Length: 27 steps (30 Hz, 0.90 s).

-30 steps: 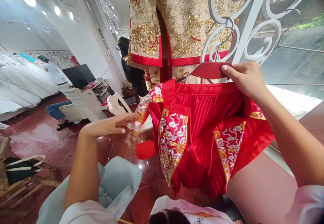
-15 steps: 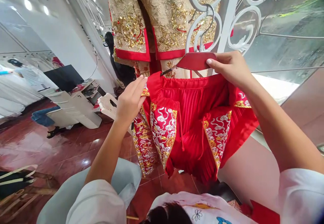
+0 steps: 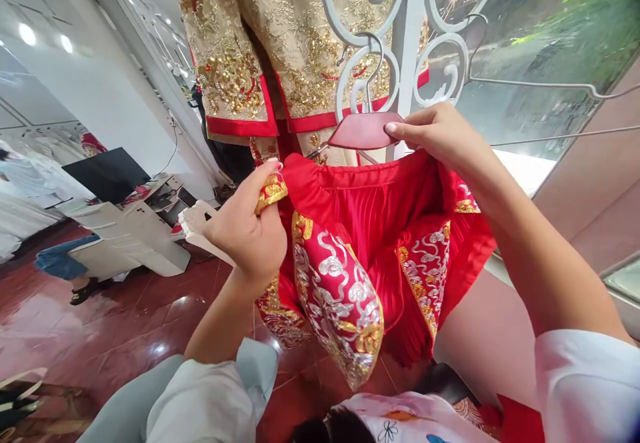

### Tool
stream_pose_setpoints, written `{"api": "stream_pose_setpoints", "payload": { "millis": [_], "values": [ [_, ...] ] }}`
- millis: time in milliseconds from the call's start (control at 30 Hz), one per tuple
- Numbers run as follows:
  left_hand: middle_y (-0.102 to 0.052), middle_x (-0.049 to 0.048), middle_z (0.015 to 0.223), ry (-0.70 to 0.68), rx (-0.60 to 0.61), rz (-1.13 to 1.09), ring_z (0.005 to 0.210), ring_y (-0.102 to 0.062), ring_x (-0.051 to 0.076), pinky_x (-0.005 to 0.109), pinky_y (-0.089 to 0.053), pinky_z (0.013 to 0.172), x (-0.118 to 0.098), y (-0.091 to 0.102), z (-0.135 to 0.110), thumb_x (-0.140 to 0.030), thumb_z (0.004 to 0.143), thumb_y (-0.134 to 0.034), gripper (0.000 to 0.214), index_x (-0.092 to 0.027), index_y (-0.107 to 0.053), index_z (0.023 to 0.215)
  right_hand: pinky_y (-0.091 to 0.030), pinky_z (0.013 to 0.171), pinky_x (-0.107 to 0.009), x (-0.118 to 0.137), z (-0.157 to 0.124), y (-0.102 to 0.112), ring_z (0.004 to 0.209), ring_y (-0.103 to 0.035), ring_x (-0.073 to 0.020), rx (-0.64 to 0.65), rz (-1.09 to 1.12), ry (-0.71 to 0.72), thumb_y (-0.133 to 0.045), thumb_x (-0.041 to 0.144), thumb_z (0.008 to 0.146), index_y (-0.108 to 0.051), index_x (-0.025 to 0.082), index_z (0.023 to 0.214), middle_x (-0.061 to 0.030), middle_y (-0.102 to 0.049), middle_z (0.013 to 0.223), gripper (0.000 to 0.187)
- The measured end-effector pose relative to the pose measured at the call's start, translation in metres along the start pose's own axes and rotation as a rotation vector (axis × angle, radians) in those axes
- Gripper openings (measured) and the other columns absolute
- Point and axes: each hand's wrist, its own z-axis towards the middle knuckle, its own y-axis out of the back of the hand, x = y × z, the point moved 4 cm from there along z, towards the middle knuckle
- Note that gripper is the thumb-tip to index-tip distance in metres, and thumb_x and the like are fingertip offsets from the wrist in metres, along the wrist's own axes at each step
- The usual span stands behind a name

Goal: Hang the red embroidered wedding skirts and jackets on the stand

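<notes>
A red pleated skirt (image 3: 370, 209) with silver and gold embroidered panels hangs in front of me. Its dark red hanger (image 3: 361, 131) has a metal hook that is up at the white scrollwork frame. With fingers wrapped round the waistband's left end, my left hand (image 3: 250, 229) grips the skirt, and a gold-embroidered edge pokes out between thumb and fingers. My right hand (image 3: 430, 133) pinches the right end of the hanger, thumb on its front face. The skirt's right waist corner lies just below that hand. The fingers behind the hanger are partly hidden.
A beige, gold-sequined garment (image 3: 300, 49) with red trim hangs behind. White scrollwork (image 3: 405, 36) and a window stand at the right, with a wire hanger (image 3: 530, 83). At the left are a desk with a monitor (image 3: 106, 175) and a seated person's leg (image 3: 67, 256).
The view has shifted right. My left hand has turned and taken a fuller grip on the waistband, and the left embroidered panel swings toward me. My right hand stays on the hanger.
</notes>
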Motion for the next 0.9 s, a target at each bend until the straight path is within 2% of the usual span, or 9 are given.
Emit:
{"api": "stream_pose_setpoints", "payload": {
  "millis": [200,267,333,400,467,500,633,700,900],
  "values": [
    [-0.052,0.0194,0.136,-0.076,0.701,0.398,0.126,-0.051,0.030,0.038,-0.051,0.096,-0.015,-0.011,-0.033,-0.001,0.083,-0.036,0.052,-0.006,-0.051,0.132,-0.030,0.059,-0.030,-0.004,-0.001,-0.010,0.059,-0.037,-0.0128,-0.120,-0.197,0.017,-0.058,0.047,0.083,-0.056,0.017,0.067,0.0003,-0.038,0.055,0.035],
    [-0.054,0.0177,0.135,-0.104,0.855,0.460,0.121,-0.055,0.032,0.040,-0.053,0.092,-0.019,-0.004,-0.029,-0.011,0.088,-0.039,0.046,-0.010,-0.053,0.132,-0.033,0.063,-0.031,-0.005,-0.001,-0.011,0.063,-0.043,-0.0147,-0.132,-0.240,0.035,-0.054,0.047,0.086,-0.060,0.016,0.075,-0.0018,-0.045,0.059,0.033],
    [-0.065,0.0127,0.121,-0.047,0.842,0.516,0.106,-0.065,0.032,0.044,-0.055,0.084,-0.017,0.002,-0.008,-0.031,0.091,-0.043,0.041,-0.020,-0.057,0.128,-0.035,0.067,-0.032,-0.006,-0.003,-0.008,0.070,-0.049,-0.0169,-0.103,-0.253,0.056,-0.051,0.046,0.087,-0.063,0.016,0.086,-0.0045,-0.054,0.067,0.033],
    [-0.069,0.0107,0.112,0.050,0.689,0.546,0.100,-0.066,0.035,0.051,-0.052,0.084,-0.012,-0.001,0.022,-0.048,0.090,-0.043,0.047,-0.026,-0.056,0.129,-0.037,0.072,-0.033,-0.011,-0.008,-0.001,0.079,-0.054,-0.0197,-0.040,-0.263,0.072,-0.054,0.044,0.085,-0.064,0.016,0.099,-0.0071,-0.061,0.080,0.033],
    [-0.066,0.0112,0.118,0.093,0.634,0.464,0.109,-0.062,0.036,0.053,-0.048,0.090,-0.006,-0.023,0.045,-0.056,0.089,-0.039,0.055,-0.025,-0.051,0.133,-0.038,0.074,-0.034,-0.020,-0.015,0.008,0.086,-0.056,-0.0225,0.057,-0.318,0.050,-0.060,0.041,0.080,-0.062,0.016,0.109,-0.0085,-0.063,0.090,0.038],
    [-0.066,0.0108,0.119,0.094,0.704,0.394,0.111,-0.060,0.034,0.050,-0.047,0.091,-0.002,-0.040,0.050,-0.058,0.088,-0.039,0.056,-0.025,-0.052,0.132,-0.038,0.074,-0.034,-0.026,-0.020,0.014,0.087,-0.056,-0.0231,0.100,-0.365,0.021,-0.062,0.039,0.078,-0.061,0.017,0.110,-0.0086,-0.064,0.091,0.039],
    [-0.071,0.0098,0.091,0.060,1.026,0.251,0.086,-0.066,0.028,0.040,-0.050,0.078,0.014,-0.098,0.042,-0.053,0.087,-0.041,0.041,-0.022,-0.067,0.090,-0.036,0.070,-0.032,-0.045,-0.035,0.035,0.077,-0.054,-0.0206,0.123,-0.513,-0.071,-0.056,0.027,0.080,-0.063,0.017,0.094,-0.0068,-0.061,0.079,0.019],
    [-0.069,0.0119,0.081,0.004,0.994,0.338,0.077,-0.065,0.029,0.041,-0.049,0.071,0.020,-0.107,0.036,-0.047,0.089,-0.038,0.039,-0.020,-0.065,0.080,-0.035,0.067,-0.032,-0.049,-0.037,0.044,0.072,-0.052,-0.0196,0.046,-0.546,-0.074,-0.052,0.023,0.080,-0.062,0.017,0.080,-0.0063,-0.057,0.070,0.011],
    [-0.067,0.0136,0.071,-0.087,0.915,0.389,0.065,-0.064,0.030,0.040,-0.048,0.064,0.019,-0.112,0.023,-0.040,0.093,-0.032,0.038,-0.019,-0.064,0.086,-0.032,0.062,-0.031,-0.049,-0.015,0.070,0.063,-0.045,-0.0161,-0.126,-0.579,-0.060,-0.051,0.024,0.082,-0.047,0.019,0.058,-0.0036,-0.045,0.056,0.024]
  ]
}}
